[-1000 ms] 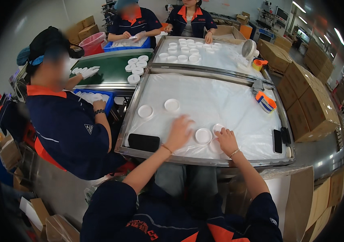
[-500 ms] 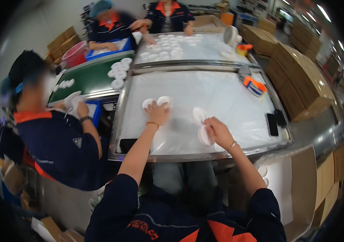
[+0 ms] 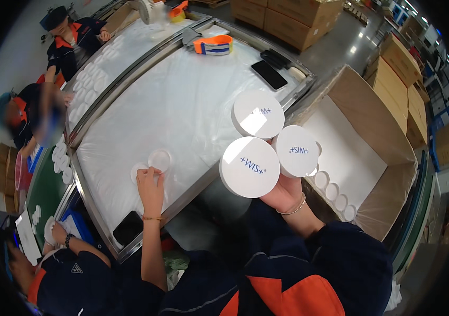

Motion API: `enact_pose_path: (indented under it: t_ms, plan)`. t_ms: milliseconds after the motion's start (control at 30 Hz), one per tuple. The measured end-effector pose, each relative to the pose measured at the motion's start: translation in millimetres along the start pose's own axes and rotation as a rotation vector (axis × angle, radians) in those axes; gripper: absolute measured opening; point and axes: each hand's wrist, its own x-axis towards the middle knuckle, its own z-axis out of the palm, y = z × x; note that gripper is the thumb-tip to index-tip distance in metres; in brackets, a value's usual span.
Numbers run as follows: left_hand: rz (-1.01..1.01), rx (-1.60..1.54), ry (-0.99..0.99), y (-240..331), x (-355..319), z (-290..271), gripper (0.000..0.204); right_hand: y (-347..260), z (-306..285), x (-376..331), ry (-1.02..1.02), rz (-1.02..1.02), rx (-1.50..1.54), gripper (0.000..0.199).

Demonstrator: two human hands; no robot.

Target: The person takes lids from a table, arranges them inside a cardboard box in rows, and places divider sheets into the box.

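My right hand (image 3: 283, 196) is raised above the table's near edge, holding three white round lids (image 3: 249, 167) with blue print, fanned out and facing up. Its fingers are mostly hidden beneath them. On the film-covered table, my left hand (image 3: 151, 189) has its fingertips closed on a white round lid (image 3: 136, 171). A second white lid (image 3: 159, 157) touches its fingers on the far side. To the right of my right hand stands a large open cardboard carton (image 3: 358, 131) with a row of white lids (image 3: 332, 190) along its near side.
A steel rim (image 3: 190, 192) edges the table. On it lie a dark phone (image 3: 128, 228), another phone (image 3: 269, 75) and an orange-and-blue tape dispenser (image 3: 214, 45). More white lids (image 3: 88, 79) cover the far table. Co-workers are at the left, near a green conveyor belt (image 3: 45, 192). Stacked cartons (image 3: 282, 23) stand beyond.
The view has swung right toward the carton. My right hand has lifted off the table with three lids now fanned in it. My left hand stays at the two lids on the table.
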Motion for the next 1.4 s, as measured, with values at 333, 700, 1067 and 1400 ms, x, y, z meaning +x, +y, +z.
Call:
enact_pose_path:
  t_ms: [333,700,1067,1400]
  plan:
    - [0.055,-0.024,-0.006,32.0,-8.2,5.8,0.014,-2.7,-4.5,-15.0,0.079,-0.002,0.023,0.049]
    - [0.152,0.114,-0.199,46.3,6.7,7.9,0.028,-11.7,-3.9,-17.1,-0.021,-0.001,0.019,0.051]
    - [0.100,-0.051,-0.058,30.4,-13.3,-0.4,0.020,-143.5,-30.2,-64.0,0.469,-0.516,-1.087,0.036]
    - [-0.085,-0.053,-0.164,27.9,-16.5,-5.9,0.017,-357.0,-213.8,-199.2,1.638,-0.404,-2.217,0.022]
